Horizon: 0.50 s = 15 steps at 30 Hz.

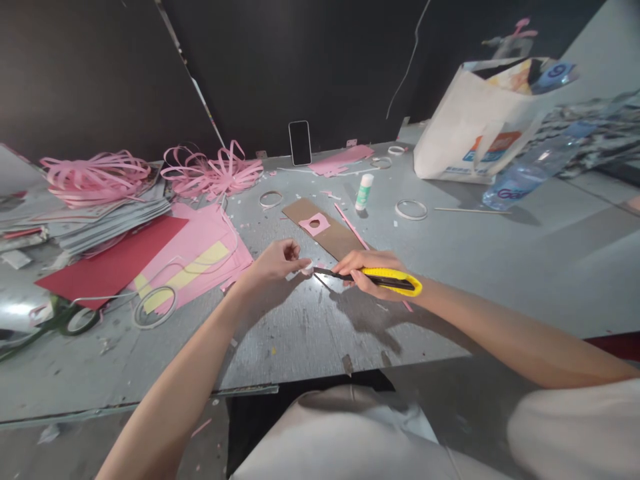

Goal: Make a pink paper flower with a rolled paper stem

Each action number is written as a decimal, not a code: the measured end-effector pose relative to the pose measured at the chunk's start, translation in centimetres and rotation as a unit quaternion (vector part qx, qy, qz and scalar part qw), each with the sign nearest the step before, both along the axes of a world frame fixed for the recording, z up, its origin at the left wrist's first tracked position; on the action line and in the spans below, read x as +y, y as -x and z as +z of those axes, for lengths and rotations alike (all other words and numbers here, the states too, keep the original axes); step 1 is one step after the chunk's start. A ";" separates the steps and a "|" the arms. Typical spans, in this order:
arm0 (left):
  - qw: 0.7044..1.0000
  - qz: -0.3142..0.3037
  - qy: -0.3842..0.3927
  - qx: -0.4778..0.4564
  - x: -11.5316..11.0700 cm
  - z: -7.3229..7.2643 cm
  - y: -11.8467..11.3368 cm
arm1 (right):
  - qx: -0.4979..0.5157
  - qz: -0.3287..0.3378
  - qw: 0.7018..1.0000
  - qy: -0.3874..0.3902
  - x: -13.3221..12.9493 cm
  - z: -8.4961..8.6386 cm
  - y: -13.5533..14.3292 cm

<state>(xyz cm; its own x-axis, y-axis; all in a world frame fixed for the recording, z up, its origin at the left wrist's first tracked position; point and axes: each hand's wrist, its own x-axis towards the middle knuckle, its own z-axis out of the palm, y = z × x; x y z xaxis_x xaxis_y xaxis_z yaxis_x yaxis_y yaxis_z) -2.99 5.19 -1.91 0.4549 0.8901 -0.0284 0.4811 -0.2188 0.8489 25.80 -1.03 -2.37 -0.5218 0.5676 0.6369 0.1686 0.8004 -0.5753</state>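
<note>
My right hand point(373, 267) is closed around a yellow and black utility knife point(395, 280), its blade pointing left. At the blade's tip is a small white round piece point(307, 269), pinched by the thumb and fingers of my left hand point(280, 260). What exactly the piece is, I cannot make out. Just beyond my hands lies a brown cardboard strip point(325, 230), partly covered by my right hand. On it rests a pink paper piece point(315, 225) with a hole in it. A thin pink paper strip point(353, 227) runs beside the cardboard.
A glue stick point(365, 192) stands behind my right hand, near white rings point(411, 209). Pink paper sheets point(205, 233), scissors point(65, 317) and curled pink strips point(100, 177) lie left. A phone point(300, 143) leans at the back. A bag point(470, 127) and a bottle point(535, 167) stand right.
</note>
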 end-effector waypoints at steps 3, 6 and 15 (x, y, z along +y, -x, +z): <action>1.000 0.004 -0.002 0.001 -0.1 -0.1 0.1 | -0.002 -0.002 1.000 -0.001 0.1 -0.3 0.0; 1.000 0.008 -0.004 0.000 -0.4 0.0 0.0 | 0.000 0.007 1.000 -0.007 0.1 -0.5 0.0; 1.000 0.007 0.004 -0.003 -0.4 0.2 -0.1 | 0.006 0.024 1.000 -0.003 0.1 0.3 0.0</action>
